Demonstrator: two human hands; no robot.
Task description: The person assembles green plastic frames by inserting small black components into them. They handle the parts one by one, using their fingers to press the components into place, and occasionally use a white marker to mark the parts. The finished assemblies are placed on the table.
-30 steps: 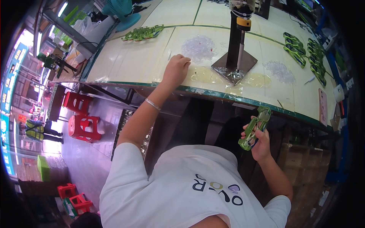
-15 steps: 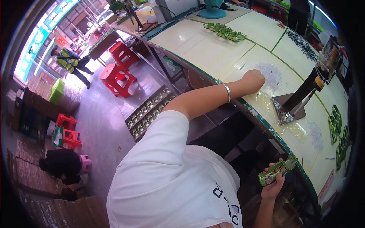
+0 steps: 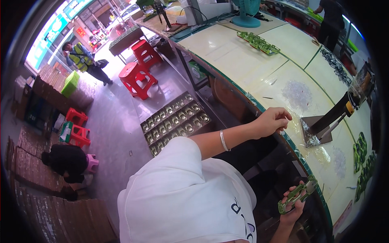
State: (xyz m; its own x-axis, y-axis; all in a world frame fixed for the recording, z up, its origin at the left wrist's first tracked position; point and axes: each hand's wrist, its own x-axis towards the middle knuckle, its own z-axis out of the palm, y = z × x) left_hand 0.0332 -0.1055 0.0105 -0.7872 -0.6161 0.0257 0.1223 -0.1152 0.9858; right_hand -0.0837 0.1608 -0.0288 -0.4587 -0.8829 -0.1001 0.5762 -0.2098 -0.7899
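Note:
My left hand (image 3: 274, 122), with a silver bangle on the wrist, is held over the near edge of the table (image 3: 227, 52). Its fingers are loosely bent and apart, with nothing visible in them. Lower right, my right hand (image 3: 292, 208) grips a long green openwork plastic part (image 3: 295, 197) with a greyish flat end, just off the table's edge. A thin dark sliver (image 3: 267, 97) lies on the tabletop beyond my left hand. Near it is a heap of small clear pieces (image 3: 298, 95). More green parts lie in rows at the right (image 3: 360, 150) and far side (image 3: 259, 43).
A black post on a metal base (image 3: 318, 131) stands on the table. A teal fan (image 3: 246, 14) and scattered dark pieces (image 3: 336, 65) are further back. On the floor are a compartmented tray (image 3: 174, 121) and red stools (image 3: 135, 81). Other people are around, one in a yellow vest (image 3: 81, 58).
My left hand has drawn back from beside the clear heap to the table's edge, and its closed fingers have loosened. My right hand still holds the green part. The view has shifted.

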